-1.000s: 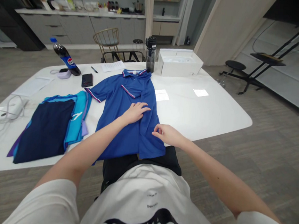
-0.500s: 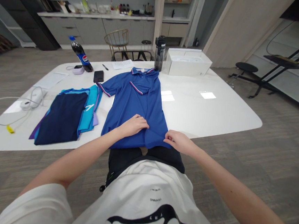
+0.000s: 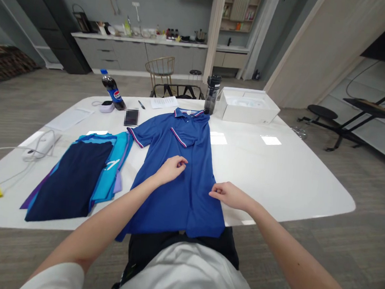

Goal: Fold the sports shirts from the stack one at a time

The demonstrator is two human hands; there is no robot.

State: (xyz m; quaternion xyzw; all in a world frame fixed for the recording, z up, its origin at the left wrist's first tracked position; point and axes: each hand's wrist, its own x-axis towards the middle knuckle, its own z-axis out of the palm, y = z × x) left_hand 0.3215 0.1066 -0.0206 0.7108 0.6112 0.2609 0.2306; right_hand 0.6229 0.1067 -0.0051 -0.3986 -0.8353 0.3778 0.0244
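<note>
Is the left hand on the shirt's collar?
No, the left hand rests on the middle of the blue polo shirt, well below the collar.

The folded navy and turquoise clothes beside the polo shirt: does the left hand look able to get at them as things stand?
Probably yes. The left hand rests on the blue polo shirt, and the folded clothes lie close on its left, with nothing standing between them.

The shirt under the left hand is matt knit cloth; the table beside it is smooth, glossy.
</note>
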